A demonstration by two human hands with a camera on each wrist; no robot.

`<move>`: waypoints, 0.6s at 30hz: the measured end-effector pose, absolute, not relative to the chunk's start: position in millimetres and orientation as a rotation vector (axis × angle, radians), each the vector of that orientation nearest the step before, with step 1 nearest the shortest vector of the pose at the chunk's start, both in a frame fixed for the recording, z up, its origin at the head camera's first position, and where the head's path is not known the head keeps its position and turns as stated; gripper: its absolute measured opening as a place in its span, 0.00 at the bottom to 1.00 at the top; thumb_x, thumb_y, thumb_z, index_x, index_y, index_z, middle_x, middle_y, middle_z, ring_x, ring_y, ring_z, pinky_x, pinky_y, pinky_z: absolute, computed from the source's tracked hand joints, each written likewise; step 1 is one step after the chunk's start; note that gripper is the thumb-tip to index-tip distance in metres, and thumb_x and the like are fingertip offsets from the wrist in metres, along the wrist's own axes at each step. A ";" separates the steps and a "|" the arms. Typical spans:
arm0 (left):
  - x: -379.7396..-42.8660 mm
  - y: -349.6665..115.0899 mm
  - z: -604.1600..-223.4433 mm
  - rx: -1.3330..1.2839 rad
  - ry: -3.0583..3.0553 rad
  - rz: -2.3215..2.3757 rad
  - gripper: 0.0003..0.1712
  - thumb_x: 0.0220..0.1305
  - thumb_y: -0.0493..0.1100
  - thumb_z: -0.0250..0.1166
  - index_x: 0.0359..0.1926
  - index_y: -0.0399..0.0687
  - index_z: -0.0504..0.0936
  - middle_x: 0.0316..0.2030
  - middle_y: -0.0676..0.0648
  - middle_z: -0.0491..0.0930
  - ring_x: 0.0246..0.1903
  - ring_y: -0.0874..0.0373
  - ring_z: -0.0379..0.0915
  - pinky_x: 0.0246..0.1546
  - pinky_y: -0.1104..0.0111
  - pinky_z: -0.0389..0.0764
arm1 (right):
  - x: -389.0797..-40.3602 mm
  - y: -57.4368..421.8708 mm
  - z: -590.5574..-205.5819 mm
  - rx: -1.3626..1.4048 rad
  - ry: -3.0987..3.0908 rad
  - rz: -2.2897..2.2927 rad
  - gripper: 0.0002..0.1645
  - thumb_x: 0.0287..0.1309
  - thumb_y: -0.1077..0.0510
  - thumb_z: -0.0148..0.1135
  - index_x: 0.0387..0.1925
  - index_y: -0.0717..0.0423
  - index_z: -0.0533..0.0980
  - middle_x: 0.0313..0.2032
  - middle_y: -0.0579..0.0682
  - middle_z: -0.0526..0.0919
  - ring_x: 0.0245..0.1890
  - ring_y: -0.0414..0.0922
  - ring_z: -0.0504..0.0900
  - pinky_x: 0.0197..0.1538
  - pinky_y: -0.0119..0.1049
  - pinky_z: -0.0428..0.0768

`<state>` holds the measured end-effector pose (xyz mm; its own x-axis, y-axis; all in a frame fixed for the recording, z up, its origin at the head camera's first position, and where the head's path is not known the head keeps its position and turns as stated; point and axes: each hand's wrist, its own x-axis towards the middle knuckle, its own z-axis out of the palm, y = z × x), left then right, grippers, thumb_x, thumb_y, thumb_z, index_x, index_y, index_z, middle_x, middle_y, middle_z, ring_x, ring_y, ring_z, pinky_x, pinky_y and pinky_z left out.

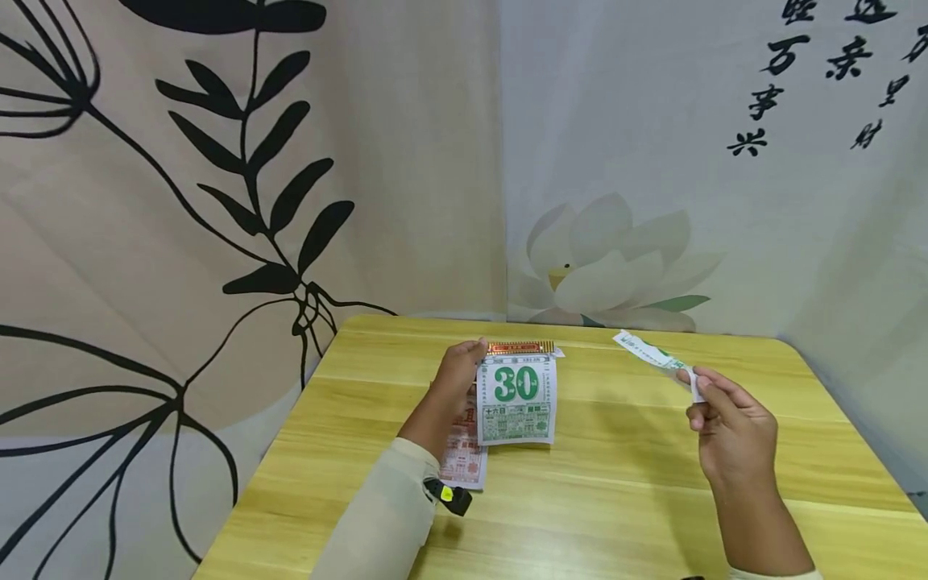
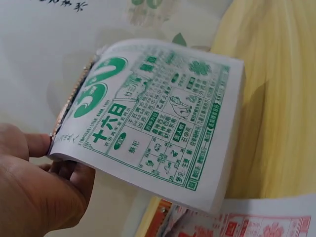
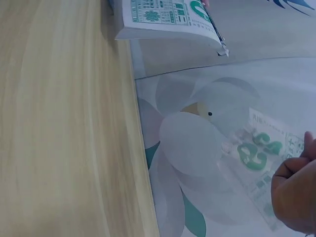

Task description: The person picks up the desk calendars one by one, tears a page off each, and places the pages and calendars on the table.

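Note:
My left hand [image 1: 458, 372] grips a thick tear-off calendar [image 1: 517, 403] at its bound top corner, thumb on the front. The calendar is raised above the table, its top page showing a large green 30. In the left wrist view the calendar [image 2: 148, 118] bends forward, pages hanging down. Off to the right, my right hand [image 1: 735, 427] pinches a loose calendar sheet [image 1: 656, 354] between thumb and fingers. That sheet [image 3: 261, 158] is apart from the pad and carries large green numerals in the right wrist view.
A sheet or pad with red print [image 1: 464, 459] lies on the wooden table [image 1: 580, 515], partly hidden behind the left forearm and calendar. Behind the table's far edge hangs a curtain [image 1: 428, 161] with plant, lotus and character prints.

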<state>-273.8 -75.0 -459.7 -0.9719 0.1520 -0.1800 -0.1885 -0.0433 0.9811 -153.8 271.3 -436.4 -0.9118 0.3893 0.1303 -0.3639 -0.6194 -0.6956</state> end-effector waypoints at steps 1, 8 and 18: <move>-273.9 -73.8 -460.2 -0.025 1.992 2.104 0.29 0.88 0.59 0.51 0.63 0.37 0.78 0.30 0.49 0.83 0.24 0.59 0.81 0.27 0.67 0.82 | -153.4 273.1 -435.7 -0.059 -1.097 2.497 0.11 0.74 0.72 0.63 0.49 0.72 0.88 0.37 0.59 0.95 0.13 0.41 0.78 0.19 0.26 0.78; -272.5 -61.7 -465.3 -0.007 1.975 2.087 0.26 0.89 0.56 0.50 0.54 0.37 0.80 0.24 0.51 0.80 0.16 0.63 0.69 0.21 0.72 0.72 | -152.7 274.4 -435.3 -0.207 -1.237 2.425 0.11 0.72 0.67 0.68 0.52 0.68 0.88 0.39 0.54 0.96 0.13 0.41 0.76 0.20 0.27 0.78; -264.6 -35.1 -473.8 -0.041 1.942 2.058 0.30 0.89 0.55 0.51 0.71 0.32 0.74 0.28 0.53 0.77 0.18 0.65 0.64 0.24 0.72 0.67 | -151.5 278.9 -439.9 -0.420 -1.525 2.322 0.10 0.75 0.60 0.69 0.51 0.58 0.90 0.40 0.46 0.96 0.16 0.40 0.75 0.23 0.29 0.80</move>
